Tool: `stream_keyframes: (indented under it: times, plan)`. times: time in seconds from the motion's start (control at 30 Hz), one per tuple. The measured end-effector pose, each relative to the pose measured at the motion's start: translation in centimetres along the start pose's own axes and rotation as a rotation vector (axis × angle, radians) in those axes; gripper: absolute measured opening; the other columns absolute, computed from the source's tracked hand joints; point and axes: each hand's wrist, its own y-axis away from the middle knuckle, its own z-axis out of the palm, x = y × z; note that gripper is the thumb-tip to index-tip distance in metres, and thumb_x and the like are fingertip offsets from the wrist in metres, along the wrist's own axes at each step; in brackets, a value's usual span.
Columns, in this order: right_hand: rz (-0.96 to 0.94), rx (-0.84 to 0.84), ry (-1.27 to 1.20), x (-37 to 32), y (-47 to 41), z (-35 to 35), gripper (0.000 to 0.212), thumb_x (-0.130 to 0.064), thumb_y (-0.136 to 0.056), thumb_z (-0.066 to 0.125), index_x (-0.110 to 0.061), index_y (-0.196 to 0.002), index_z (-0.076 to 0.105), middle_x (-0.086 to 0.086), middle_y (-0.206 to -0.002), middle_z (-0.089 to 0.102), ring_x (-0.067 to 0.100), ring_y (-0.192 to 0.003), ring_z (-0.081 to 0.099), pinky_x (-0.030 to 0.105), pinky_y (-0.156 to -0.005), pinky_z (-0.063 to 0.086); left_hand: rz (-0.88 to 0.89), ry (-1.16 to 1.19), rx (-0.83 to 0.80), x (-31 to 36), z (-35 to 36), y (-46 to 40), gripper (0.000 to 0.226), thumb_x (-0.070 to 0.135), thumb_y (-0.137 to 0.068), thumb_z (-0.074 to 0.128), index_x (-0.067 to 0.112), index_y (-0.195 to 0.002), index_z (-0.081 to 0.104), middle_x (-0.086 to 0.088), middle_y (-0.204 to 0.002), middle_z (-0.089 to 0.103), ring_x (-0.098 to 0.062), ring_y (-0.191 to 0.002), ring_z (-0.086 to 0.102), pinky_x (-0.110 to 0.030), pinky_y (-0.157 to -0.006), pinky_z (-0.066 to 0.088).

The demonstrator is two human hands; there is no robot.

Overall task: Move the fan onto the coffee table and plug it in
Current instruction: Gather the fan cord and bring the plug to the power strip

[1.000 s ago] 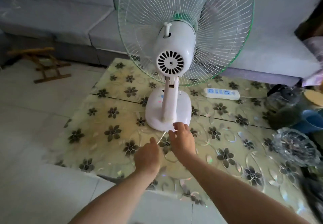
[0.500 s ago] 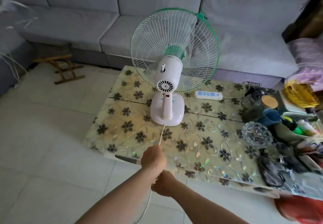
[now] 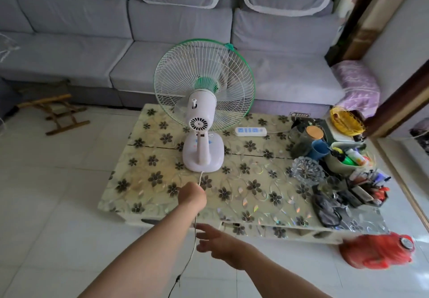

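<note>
The white fan (image 3: 202, 151) with a green-rimmed wire cage stands upright on the coffee table (image 3: 162, 195), its back toward me. Its thin white cord (image 3: 193, 242) leaves the base, runs through my left hand (image 3: 192, 196) and hangs down off the table's front edge. My left hand is closed around the cord just in front of the base. My right hand (image 3: 217, 243) hovers lower, in front of the table, fingers spread toward the hanging cord and holding nothing. A white power strip (image 3: 250, 131) lies on the table behind and right of the fan.
The table's right end is crowded: a glass ashtray (image 3: 307, 170), cups, a jar, a caddy of small items. A red bag (image 3: 380, 252) lies on the floor at the front right corner. A grey sofa (image 3: 116, 49) runs behind; a wooden folding stool (image 3: 55, 112) sits left.
The view has pulled back from the fan. My left hand has drawn the cord toward the table's front edge. My right hand let go below it and now reaches out, fingers spread.
</note>
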Motion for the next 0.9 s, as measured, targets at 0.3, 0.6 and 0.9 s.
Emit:
stream_keyframes:
  times: [0.3,0.6,0.9]
  plan:
    - [-0.155,0.347,-0.095,-3.1,2.3,-1.3,0.011,-0.010,-0.101,0.047,-0.011,-0.093,0.054,0.006,-0.060,0.059,0.014,-0.042,0.053,0.025,-0.049,0.048,0.541,-0.504,0.061,0.0,-0.8,3.1,0.035,0.010,-0.090,0.053,0.021,-0.120,0.067,-0.010,-0.133,0.053,-0.030,-0.122,0.051,-0.037,-0.095,0.049]
    - [-0.194,0.431,0.328,-5.6,6.3,-6.3,0.017,-0.011,-0.087,0.060,0.000,-0.079,0.071,0.008,-0.069,0.074,0.016,-0.054,0.064,0.030,-0.062,0.057,0.765,-0.742,0.194,2.3,-2.7,4.3,0.029,0.006,-0.090,0.054,0.022,-0.105,0.073,-0.006,-0.116,0.066,-0.025,-0.124,0.048,-0.040,-0.121,0.018]
    - [-0.042,0.369,0.751,-2.2,13.6,-12.8,0.019,-0.026,-0.092,0.065,-0.014,-0.104,0.075,0.002,-0.088,0.078,-0.008,-0.054,0.060,0.007,-0.060,0.050,0.451,-0.889,0.284,-0.2,-7.3,1.0,0.039,0.013,-0.090,0.053,0.029,-0.124,0.064,0.003,-0.131,0.063,-0.023,-0.136,0.041,-0.049,-0.121,0.012]
